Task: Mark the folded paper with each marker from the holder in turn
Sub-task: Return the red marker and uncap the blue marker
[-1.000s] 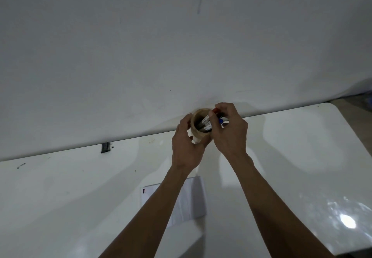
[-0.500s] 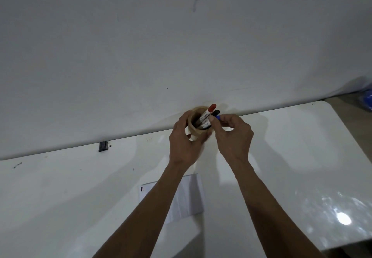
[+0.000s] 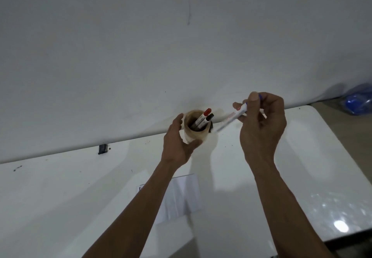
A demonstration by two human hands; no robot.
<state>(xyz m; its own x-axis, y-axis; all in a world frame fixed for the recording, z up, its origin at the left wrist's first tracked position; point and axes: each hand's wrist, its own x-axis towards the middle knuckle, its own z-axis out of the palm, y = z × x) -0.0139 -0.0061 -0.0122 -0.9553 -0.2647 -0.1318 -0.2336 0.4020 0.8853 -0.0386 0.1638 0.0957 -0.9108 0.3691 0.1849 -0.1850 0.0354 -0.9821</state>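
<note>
A tan round holder stands at the table's far edge by the wall, with a red-capped marker and a black-capped marker sticking out of it. My left hand cups the holder's left side, fingers apart, barely touching it. My right hand holds a white marker with a blue cap in the air to the right of the holder, tilted down toward the left. The folded white paper lies on the table nearer me, partly hidden by my left forearm.
The glossy white table meets a white wall. A small dark clip sits at the far edge on the left. A blue object lies on the floor past the table's right corner.
My right hand has lifted the blue-capped marker out of the holder and moved it up and to the right. My left hand's grip on the holder has loosened.
</note>
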